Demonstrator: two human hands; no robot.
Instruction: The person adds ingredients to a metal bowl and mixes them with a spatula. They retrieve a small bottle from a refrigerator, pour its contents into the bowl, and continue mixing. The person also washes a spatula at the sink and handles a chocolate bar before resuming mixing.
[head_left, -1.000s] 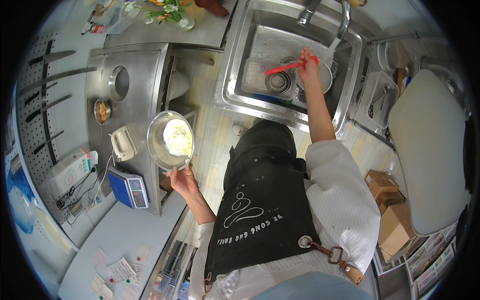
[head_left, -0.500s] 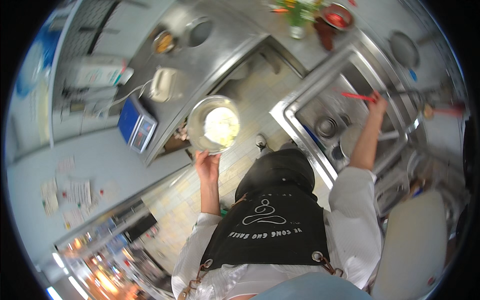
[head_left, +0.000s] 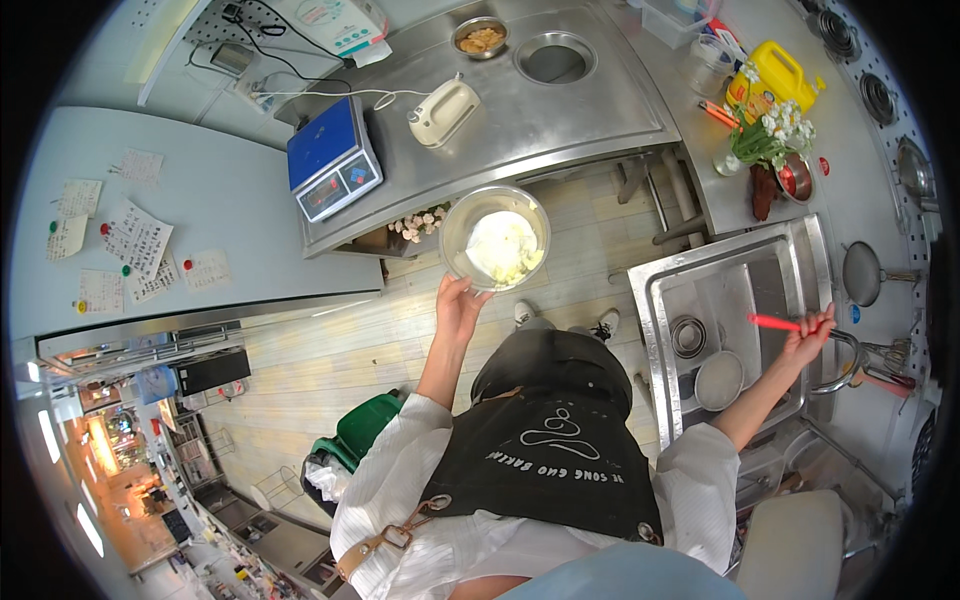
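Note:
My left hand grips the lower rim of a clear mixing bowl, its fingers closed on the edge. White powder and pale yellow pieces lie inside the bowl, which hangs over the floor in front of the steel table. Out to the right, my right hand is closed around a slim red spatula, held over the sink's far right side, close to the curved faucet. Below that arm, a round pale container stands in the steel sink.
On the steel table are a cream hand mixer, a blue scale and a small metal bowl of brownish pieces. A flower vase and yellow jug occupy the right counter. A green bin stands at lower left.
My view has turned, and the surroundings have shifted and become sharper. Both hands keep their hold on the bowl and the red spatula, and my right hand now appears lower and farther right.

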